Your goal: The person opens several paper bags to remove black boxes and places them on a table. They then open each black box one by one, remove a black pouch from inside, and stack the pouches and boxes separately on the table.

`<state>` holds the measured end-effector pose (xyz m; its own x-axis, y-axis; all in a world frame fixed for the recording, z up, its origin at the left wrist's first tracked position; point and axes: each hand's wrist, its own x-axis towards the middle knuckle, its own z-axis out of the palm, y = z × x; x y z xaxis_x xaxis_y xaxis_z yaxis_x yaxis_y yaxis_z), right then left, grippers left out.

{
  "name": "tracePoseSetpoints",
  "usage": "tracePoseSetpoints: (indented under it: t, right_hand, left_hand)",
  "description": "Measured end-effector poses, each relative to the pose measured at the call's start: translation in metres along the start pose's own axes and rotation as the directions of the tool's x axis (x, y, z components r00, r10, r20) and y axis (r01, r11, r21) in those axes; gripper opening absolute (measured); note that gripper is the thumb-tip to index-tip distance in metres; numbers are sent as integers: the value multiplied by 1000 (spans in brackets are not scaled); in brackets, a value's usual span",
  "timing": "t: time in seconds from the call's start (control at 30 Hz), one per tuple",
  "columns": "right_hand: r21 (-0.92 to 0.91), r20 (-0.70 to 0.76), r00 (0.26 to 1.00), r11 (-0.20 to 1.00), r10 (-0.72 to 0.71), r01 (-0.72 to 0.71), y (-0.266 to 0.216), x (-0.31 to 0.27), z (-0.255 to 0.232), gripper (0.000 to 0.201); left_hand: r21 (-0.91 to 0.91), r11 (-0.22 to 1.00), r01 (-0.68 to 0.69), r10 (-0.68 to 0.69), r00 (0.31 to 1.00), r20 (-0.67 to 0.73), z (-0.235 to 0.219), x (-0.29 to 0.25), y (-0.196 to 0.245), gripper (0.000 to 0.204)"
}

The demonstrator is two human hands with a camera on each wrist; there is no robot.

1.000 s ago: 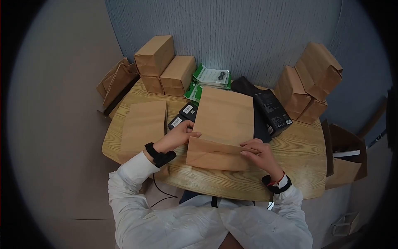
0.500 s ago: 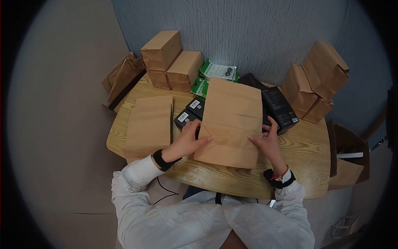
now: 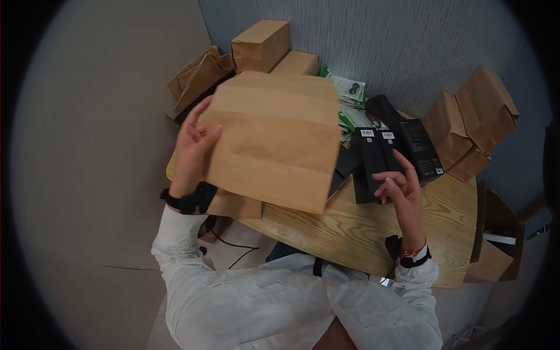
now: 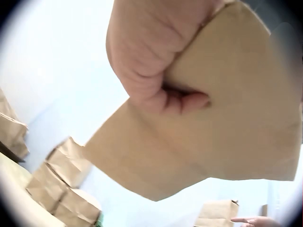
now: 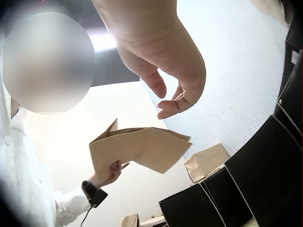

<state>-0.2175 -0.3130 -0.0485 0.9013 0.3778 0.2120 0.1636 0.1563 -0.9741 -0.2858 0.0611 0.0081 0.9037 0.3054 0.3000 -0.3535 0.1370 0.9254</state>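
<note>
A flat brown paper bag (image 3: 274,154) hangs over the left part of the table. My left hand (image 3: 191,149) grips its left edge; in the left wrist view the thumb (image 4: 189,101) bends against the paper. In the right wrist view the bag's mouth (image 5: 137,131) gapes slightly. My right hand (image 3: 405,195) holds nothing, its fingers loosely bent, above the right side of the table. Close by are long black boxes (image 3: 366,166) with white labels. Another brown bag (image 3: 236,205) lies partly hidden beneath the held one.
Packed brown bags (image 3: 259,46) are stacked at the back left, more packed bags (image 3: 449,131) at the back right. Green-and-white packets (image 3: 347,87) lie by the wall, near a black printed box (image 3: 421,149). An open carton (image 3: 496,248) stands right of the table (image 3: 443,233).
My left hand has lifted the bag and carried it left. My right hand has let go of it. Black boxes behind the bag have come into view.
</note>
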Motion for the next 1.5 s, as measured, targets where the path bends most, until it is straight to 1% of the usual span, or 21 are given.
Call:
tracePoseSetpoints:
  t: [0.13,0.27,0.4,0.43,0.47,0.53,0.57,0.63,0.8,0.87,0.9,0.93,1.0,1.03,1.1,1.17,1.2,1.27,1.3,1.37,1.5]
  right_hand:
    - [-42,-31,999,998,38,-39,6,-4,-14,48]
    - [-59,-43,996,995,81,-84,17,-4,-18,43]
    - [-20,-2,995,995,99,-99,15,-3,-9,42]
    - [-21,1,995,995,101,-101,14,-3,-7,42]
    - [-23,3,995,994,103,-103,13,-5,-5,41]
    - [-28,-4,996,996,90,-90,13,-7,-6,42]
    - [-30,-6,996,996,86,-86,12,-9,-7,42]
    - [-42,-18,997,996,81,-82,11,-12,-10,42]
    - [-54,-22,998,996,65,-66,11,-13,-16,42]
    - [-47,-15,997,996,80,-81,9,-12,-15,41]
    - [-45,-13,997,996,80,-80,10,-12,-13,41]
    - [-32,-11,997,997,74,-74,11,-13,-10,41]
    - [-19,-15,998,998,55,-55,12,-13,-9,41]
    - [-29,-15,998,997,65,-66,13,-15,-10,41]
    - [-42,-22,998,997,67,-67,14,-16,-13,41]
    - [-31,-27,995,995,96,-96,17,-17,-18,42]
    - [-34,-27,995,995,97,-98,17,-15,-18,42]
    - [-27,-26,995,995,100,-101,16,-12,-17,43]
    - [-27,-26,995,994,101,-102,16,-12,-15,43]
    - [-32,5,995,994,101,-101,15,-11,-13,43]
    - [-27,15,996,996,89,-88,14,-12,-15,43]
  left_hand:
    - [-54,999,-8,5,999,-50,-84,-35,6,56]
    - [244,953,178,-129,971,-203,-127,-80,-47,48]
    - [561,711,424,-263,900,-346,-167,-93,-127,47]
    - [541,692,478,-285,869,-405,-165,-89,-132,45]
    - [542,696,471,-279,873,-400,-168,-85,-135,45]
    - [710,554,435,-188,896,-402,-178,-73,-140,44]
    - [709,560,429,-184,899,-398,-182,-68,-141,44]
    - [768,584,263,-44,955,-294,-185,-58,-136,46]
    - [658,722,215,-14,955,-296,-195,-28,-120,53]
    - [880,446,165,42,978,-205,-203,-18,-131,54]
    - [902,384,199,-72,980,-185,-206,-14,-136,55]
    - [903,383,197,-69,980,-185,-204,-15,-141,55]
    - [935,14,355,11,935,-355,-188,-17,-153,57]
    - [920,22,391,138,910,-390,-180,-21,-158,62]
    - [980,49,195,334,921,-200,-118,-43,-131,75]
    - [992,8,127,80,989,-127,-67,-72,-117,93]
    - [992,11,128,78,989,-129,-55,-80,-123,93]
    - [976,110,189,-218,962,-162,-41,-94,-131,102]
    - [976,109,190,-219,962,-163,-44,-98,-137,102]
    - [974,-46,223,-242,943,-228,-56,-93,-156,100]
    - [954,-114,276,-273,915,-297,-88,-78,-155,98]
